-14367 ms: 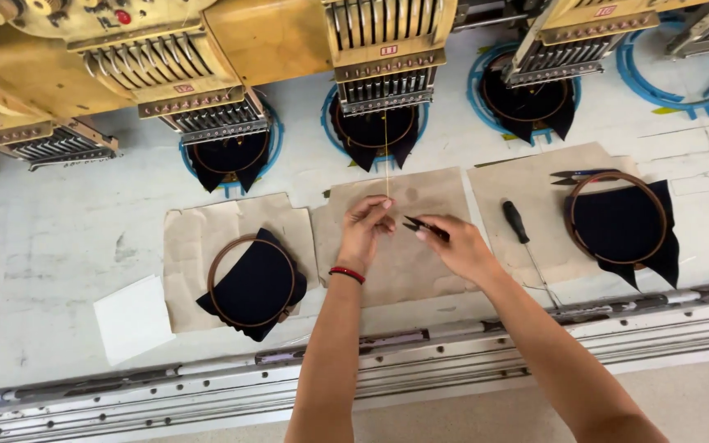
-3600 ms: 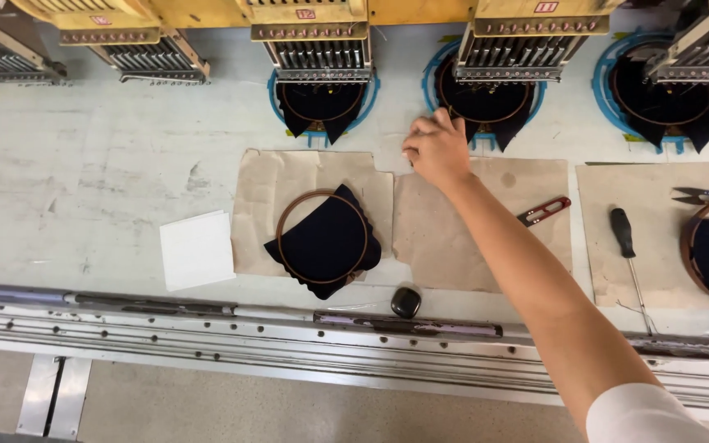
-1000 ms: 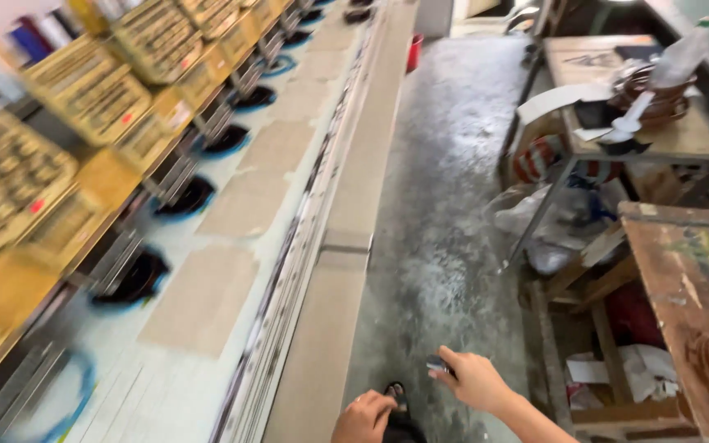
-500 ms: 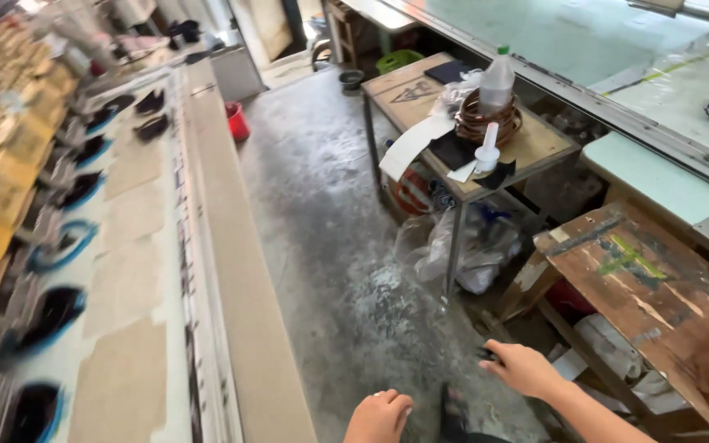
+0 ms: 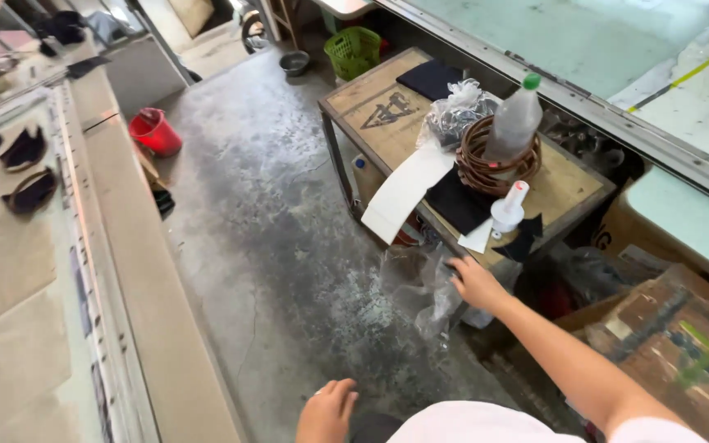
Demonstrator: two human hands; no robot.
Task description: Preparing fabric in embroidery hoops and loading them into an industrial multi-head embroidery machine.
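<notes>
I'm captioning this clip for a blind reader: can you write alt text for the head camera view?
A person's right hand reaches toward clear plastic bags below a small wooden table holding wooden hoops, a plastic bottle and dark fabric. The left hand hangs low over the concrete floor; a red bucket stands farther off.

One head-worn view looks steeply down, from standing height; concrete floor (image 5: 272, 246) and wooden table (image 5: 387, 123) ahead.

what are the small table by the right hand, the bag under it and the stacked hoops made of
Small table: worn wooden top with visible grain, on a dark, probably metal frame. Bag near the right hand: thin clear plastic, crinkled and glossy. Stacked hoops: brown, likely wood or bamboo.
</notes>
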